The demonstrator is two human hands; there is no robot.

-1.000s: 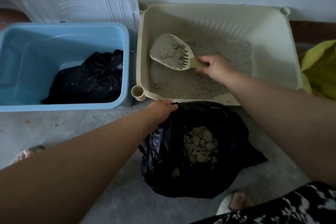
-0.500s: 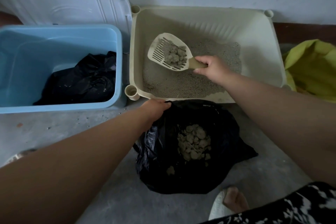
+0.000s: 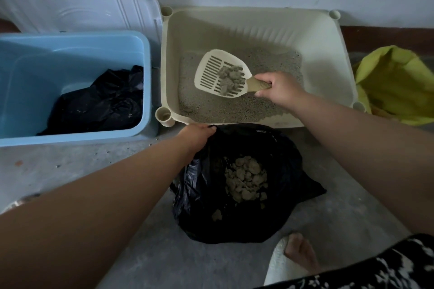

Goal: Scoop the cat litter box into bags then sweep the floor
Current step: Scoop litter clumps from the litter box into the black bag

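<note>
One scoop is up over the litter box, clumps on its slots, right hand wrapped round the handle. At the box's six o'clock, left hand grips the rim of one black bag. A second black bag lies in the blue tub at nine, and one yellow bag at three.

The handle end of the scoop hides inside the grip of the right hand. Far right of that grip, the picture's edge cuts off the yellow bag. The left hand grips the black bag, and its fingertips hide behind the rim.
</note>
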